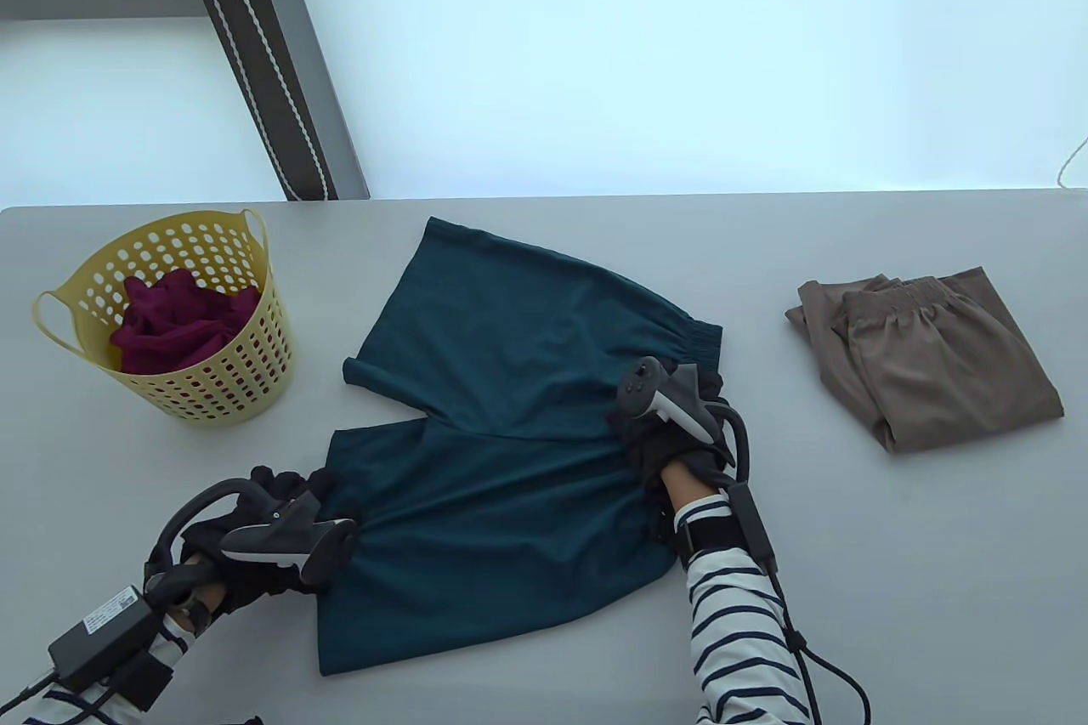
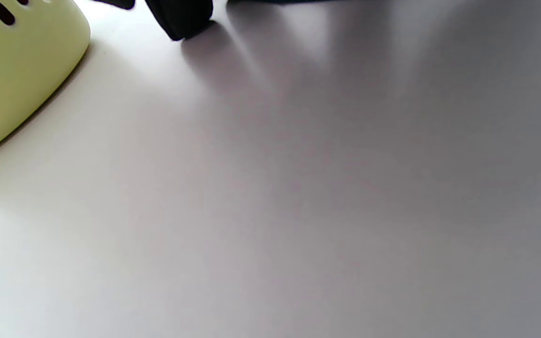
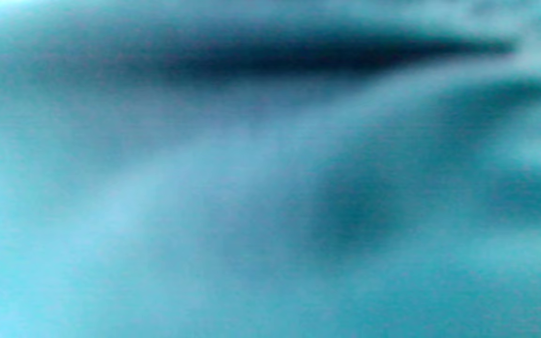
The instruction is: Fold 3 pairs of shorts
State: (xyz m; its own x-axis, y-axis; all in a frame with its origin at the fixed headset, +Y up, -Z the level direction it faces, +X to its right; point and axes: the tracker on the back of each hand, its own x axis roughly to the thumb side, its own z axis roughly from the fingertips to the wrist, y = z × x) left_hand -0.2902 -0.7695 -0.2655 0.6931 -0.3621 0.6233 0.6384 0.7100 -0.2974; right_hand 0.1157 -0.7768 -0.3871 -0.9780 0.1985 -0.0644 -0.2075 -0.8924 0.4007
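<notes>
Dark teal shorts (image 1: pixel 527 334) lie spread on the grey table (image 1: pixel 850 572), waistband to the right and both legs pointing left. My left hand (image 1: pixel 293 487) grips the hem of the near leg, where the cloth bunches. My right hand (image 1: pixel 646 440) grips the cloth near the waistband, with creases radiating from it. Blurred teal cloth (image 3: pixel 270 188) fills the right wrist view. In the left wrist view, only a dark gloved fingertip (image 2: pixel 181 19) shows at the top edge. A folded brown pair (image 1: pixel 926 368) lies at the right. A maroon pair (image 1: pixel 178 325) sits crumpled in the basket.
A yellow perforated basket (image 1: pixel 212 393) with handles stands at the left of the table, and its wall (image 2: pixel 21 70) shows close to my left hand. Bare table lies between the teal and brown shorts and along the front right.
</notes>
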